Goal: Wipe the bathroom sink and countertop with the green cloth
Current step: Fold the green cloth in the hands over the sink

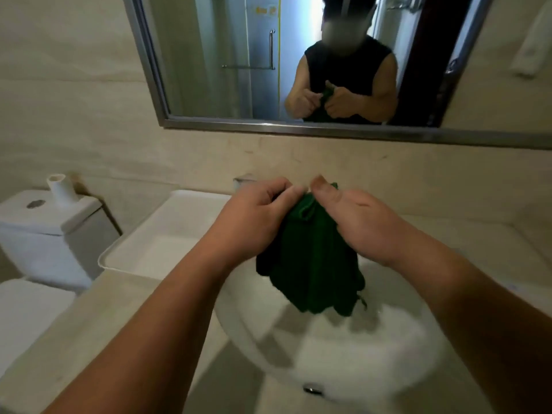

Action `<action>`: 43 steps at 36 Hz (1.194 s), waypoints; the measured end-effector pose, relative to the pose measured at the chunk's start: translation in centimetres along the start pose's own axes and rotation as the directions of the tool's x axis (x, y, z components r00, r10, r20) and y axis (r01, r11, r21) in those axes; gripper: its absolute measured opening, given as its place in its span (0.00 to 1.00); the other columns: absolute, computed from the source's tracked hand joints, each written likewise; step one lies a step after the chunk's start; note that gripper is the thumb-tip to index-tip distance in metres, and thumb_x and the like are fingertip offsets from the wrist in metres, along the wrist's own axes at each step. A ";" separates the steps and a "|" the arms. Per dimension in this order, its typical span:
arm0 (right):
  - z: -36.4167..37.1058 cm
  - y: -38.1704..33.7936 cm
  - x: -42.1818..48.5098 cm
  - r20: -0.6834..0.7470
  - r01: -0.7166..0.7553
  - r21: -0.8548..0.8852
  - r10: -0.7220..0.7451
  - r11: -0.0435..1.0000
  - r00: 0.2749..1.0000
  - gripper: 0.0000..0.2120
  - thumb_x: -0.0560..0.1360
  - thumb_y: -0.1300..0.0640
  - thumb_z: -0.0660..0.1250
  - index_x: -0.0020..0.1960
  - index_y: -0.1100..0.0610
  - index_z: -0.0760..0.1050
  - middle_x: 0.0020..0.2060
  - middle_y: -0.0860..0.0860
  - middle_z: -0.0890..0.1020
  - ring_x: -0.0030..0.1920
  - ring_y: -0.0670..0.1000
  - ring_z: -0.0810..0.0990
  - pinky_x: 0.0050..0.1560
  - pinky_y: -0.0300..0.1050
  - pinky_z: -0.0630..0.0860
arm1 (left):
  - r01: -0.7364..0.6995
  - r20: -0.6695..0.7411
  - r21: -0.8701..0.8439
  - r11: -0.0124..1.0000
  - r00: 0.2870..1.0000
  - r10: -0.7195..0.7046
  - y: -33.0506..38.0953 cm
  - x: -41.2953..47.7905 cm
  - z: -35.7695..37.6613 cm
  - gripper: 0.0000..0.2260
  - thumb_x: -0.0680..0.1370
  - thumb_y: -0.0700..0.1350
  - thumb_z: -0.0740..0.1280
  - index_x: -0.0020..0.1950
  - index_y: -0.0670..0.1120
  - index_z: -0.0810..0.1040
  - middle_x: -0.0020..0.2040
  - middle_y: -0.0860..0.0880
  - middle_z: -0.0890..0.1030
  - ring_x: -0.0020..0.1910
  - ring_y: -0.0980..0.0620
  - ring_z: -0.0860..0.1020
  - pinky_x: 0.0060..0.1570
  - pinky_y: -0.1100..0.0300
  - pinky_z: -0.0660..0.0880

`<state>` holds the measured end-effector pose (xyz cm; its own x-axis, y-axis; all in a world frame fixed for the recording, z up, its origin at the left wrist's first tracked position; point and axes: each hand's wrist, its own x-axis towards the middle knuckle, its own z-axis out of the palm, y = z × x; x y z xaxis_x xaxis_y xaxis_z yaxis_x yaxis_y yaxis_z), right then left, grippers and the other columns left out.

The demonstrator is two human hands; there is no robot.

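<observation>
The green cloth (310,264) hangs bunched in the air above the white round sink (343,363). My left hand (254,216) pinches its top edge from the left. My right hand (355,216) grips the same top edge from the right, thumb raised. The two hands nearly touch at the cloth's upper fold. The cloth's lower end dangles over the basin, apart from it. The beige countertop (89,333) surrounds the sink. The faucet is mostly hidden behind my hands.
A white rectangular tray (155,237) lies on the counter left of the sink. A white toilet tank (44,234) with a small white tube on top stands at far left. A framed mirror (224,70) hangs on the wall above, reflecting the person and a shower door.
</observation>
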<state>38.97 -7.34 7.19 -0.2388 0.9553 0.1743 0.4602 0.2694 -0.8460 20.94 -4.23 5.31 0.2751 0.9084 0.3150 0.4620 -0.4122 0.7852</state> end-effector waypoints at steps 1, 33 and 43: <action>-0.5 0.3 -1.3 -0.047 -0.022 0.042 0.024 0.999 0.999 0.37 0.78 0.31 0.54 0.41 0.65 0.81 0.31 0.51 0.84 0.35 0.43 0.83 0.42 0.35 0.75 | -0.015 -0.021 0.007 1.000 1.000 0.015 0.4 -0.6 1.0 0.15 0.85 0.56 0.64 0.46 0.49 0.82 0.40 0.48 0.83 0.39 0.51 0.81 0.43 0.48 0.79; -11.4 -2.1 -29.0 -0.646 -0.056 0.458 0.375 0.887 0.664 0.11 0.83 0.53 0.61 0.47 0.58 0.78 0.39 0.56 0.82 0.44 0.56 0.84 0.50 0.57 0.83 | 0.194 0.189 -0.260 0.946 0.971 -0.147 11.5 -12.4 16.2 0.08 0.78 0.44 0.69 0.57 0.49 0.79 0.51 0.44 0.85 0.51 0.43 0.85 0.56 0.40 0.83; -11.5 -3.0 -27.8 -0.535 0.011 0.605 0.396 0.796 0.746 0.12 0.83 0.53 0.64 0.60 0.61 0.76 0.56 0.62 0.84 0.57 0.61 0.85 0.56 0.65 0.83 | 0.350 0.667 -0.445 0.824 0.743 0.045 13.9 -14.1 18.0 0.26 0.78 0.67 0.69 0.68 0.51 0.82 0.63 0.45 0.85 0.63 0.42 0.83 0.65 0.43 0.77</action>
<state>54.03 -33.34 10.67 0.4618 0.8846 0.0647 -0.1531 0.1513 -0.9766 38.63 -24.05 2.16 0.7879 0.6097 -0.0866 0.1018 0.0098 0.9948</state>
